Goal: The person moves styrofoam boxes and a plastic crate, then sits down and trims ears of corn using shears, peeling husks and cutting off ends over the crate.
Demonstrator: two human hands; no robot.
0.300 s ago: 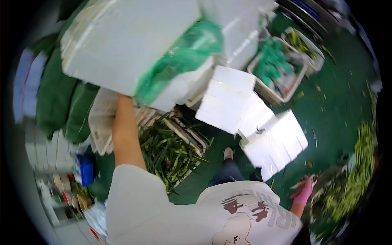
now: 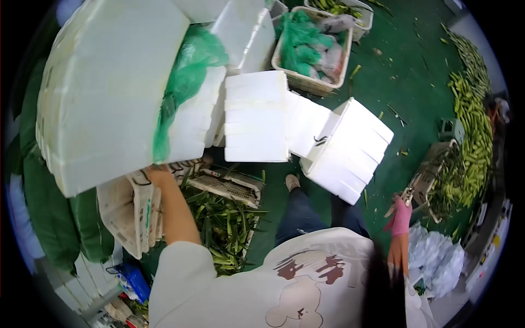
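Note:
My left hand (image 2: 157,175) reaches in at the lower edge of a large white foam box (image 2: 117,90), against the rim of a stack of white plastic crates (image 2: 145,210). Its fingers are mostly hidden there. Off to the right, my right hand (image 2: 403,215), in a pink glove, is closed around a small metal tool (image 2: 407,195) whose exact kind I cannot make out. A crate of green leaves and stalks (image 2: 224,227) lies beside my left forearm. Green plastic film (image 2: 188,68) hangs over the side of the foam box.
White foam boxes (image 2: 256,115) stand ahead of my feet, one tilted (image 2: 350,150). Behind them is a crate (image 2: 342,76) with green bags. Long green vegetables (image 2: 473,134) are heaped on the right, near clear plastic bags (image 2: 437,259). Green sacks (image 2: 46,202) stand at left.
My view has turned to the right, so the boxes sit further left. More of my left hand shows at the crates. My right hand still holds the tool.

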